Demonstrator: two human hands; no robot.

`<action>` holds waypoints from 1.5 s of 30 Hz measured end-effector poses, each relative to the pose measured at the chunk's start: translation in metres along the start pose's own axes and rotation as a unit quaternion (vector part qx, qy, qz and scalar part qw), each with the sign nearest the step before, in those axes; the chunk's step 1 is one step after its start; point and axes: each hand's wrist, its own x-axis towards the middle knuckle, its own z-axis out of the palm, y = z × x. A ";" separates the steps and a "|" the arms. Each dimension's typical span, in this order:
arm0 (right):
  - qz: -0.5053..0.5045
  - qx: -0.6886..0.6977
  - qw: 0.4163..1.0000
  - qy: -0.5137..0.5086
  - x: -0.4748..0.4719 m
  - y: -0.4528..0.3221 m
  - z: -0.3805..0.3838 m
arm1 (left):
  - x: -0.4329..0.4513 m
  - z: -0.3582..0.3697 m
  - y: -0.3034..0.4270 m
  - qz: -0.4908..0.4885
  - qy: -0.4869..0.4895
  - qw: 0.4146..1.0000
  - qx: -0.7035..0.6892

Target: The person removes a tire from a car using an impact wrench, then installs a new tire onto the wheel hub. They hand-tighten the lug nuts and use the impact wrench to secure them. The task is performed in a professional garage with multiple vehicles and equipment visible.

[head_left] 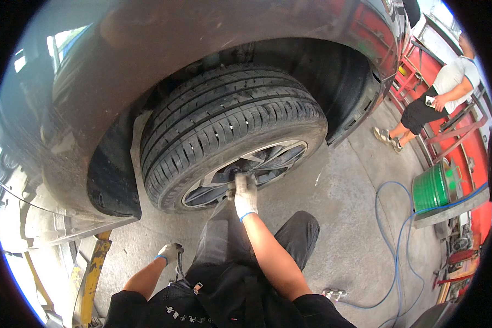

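Observation:
A car wheel with a black tyre (233, 110) and a spoked alloy rim (287, 152) sits in the wheel arch before me. My right hand (246, 194), in a whitish work glove, reaches to the hub at the rim's middle; its fingers are partly hidden, and whether they grip anything I cannot tell. Low on the left, beside my waist, my left hand (171, 251) wears a similar glove with a blue cuff. A dark hose or strap passes close by its fingers, but a hold on it is unclear. My legs are bent below the wheel.
The car's fender (119, 82) arches overhead. A yellow, worn lift arm or stand (94, 274) is at lower left. On the right lie a blue air hose (397, 246) and a metal tool (334, 294), near a green drum (430, 188). Another person (451, 90) stands by red equipment.

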 end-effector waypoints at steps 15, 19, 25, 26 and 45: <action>0.006 -0.124 0.992 -0.021 -0.009 -0.004 -0.003 | 0.009 -0.002 0.000 -0.099 -0.011 0.992 -0.076; 0.013 -0.143 0.990 -0.013 -0.005 -0.014 0.002 | 0.004 -0.008 0.007 -0.143 0.004 0.978 -0.150; -0.198 -0.365 0.909 0.043 0.008 0.015 -0.020 | 0.000 -0.084 0.061 -0.182 -0.029 0.964 -0.193; -0.272 -0.416 0.865 0.072 0.010 0.015 -0.019 | -0.010 -0.097 0.066 -0.188 -0.026 0.962 -0.199; 0.057 -0.062 0.995 -0.057 0.002 0.001 0.019 | -0.002 -0.023 0.006 -0.061 0.004 0.995 -0.074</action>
